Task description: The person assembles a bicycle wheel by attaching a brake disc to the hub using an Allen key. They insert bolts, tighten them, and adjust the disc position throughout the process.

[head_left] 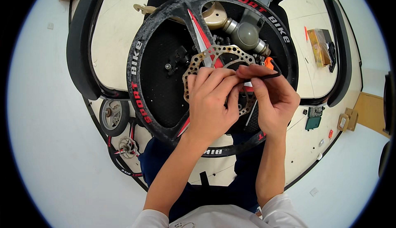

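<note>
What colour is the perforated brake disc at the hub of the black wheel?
The brake disc is tan-gold, clearest in the head view.

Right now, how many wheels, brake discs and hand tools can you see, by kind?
Black composite wheels: 2, the large one under the hands and one on the floor
Small grey wheel: 1
Perforated brake discs: 2, one on the large wheel and one on the floor wheel
Black hex key in the right hand: 1
Total: 6

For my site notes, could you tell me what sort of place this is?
Probably a bicycle repair or assembly workspace: a black bike wheel with a brake disc is being worked on by hand, a second wheel lies nearby, and small parts sit around a pale table.
</note>
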Tool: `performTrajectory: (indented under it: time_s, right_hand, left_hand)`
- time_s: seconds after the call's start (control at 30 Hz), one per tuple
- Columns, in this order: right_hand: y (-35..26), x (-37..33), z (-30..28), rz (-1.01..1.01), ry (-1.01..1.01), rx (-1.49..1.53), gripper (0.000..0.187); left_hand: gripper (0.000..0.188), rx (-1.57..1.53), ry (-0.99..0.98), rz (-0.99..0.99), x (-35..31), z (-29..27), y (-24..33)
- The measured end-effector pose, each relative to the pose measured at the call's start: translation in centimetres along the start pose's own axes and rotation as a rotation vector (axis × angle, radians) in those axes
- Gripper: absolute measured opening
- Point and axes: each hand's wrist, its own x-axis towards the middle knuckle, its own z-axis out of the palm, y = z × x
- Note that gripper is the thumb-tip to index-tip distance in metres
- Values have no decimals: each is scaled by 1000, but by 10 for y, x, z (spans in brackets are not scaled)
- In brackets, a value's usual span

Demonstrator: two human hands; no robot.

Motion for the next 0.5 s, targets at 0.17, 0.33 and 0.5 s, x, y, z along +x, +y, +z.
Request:
performTrajectory:
  time_s: [0.17,0.33,0.5]
  right_hand:
    - [0,-3,-7,-108,-4,-363,15]
    - [1,-3,-3,-216,25,-378,22]
    - [-3,-2,6,-153,82,-139,18]
  left_hand:
    - [24,-79,34,-42,1,-2,3]
    - [28,-64,24,17,-6,3,-8]
    - [25,18,-18,44,-1,-1,-3]
